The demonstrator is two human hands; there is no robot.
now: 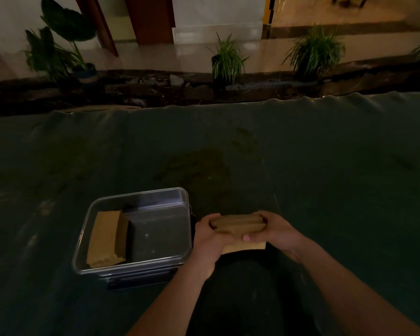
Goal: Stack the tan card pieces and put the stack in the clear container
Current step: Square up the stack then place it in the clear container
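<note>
A stack of tan card pieces (239,225) is held between both hands just right of the clear container (107,269). My left hand (210,236) grips the stack's left end and my right hand (274,230) grips its right end. The pieces bulge a little in the middle, and one flat corner sticks out below the right thumb. Inside the container, another stack of tan card pieces (106,238) leans against its left wall. The rest of the container floor shows dark.
The dark green cloth (325,166) covers the whole table, with a faint stain near its middle. Beyond the far edge runs a dark planter strip with potted plants (226,59) and a shiny floor.
</note>
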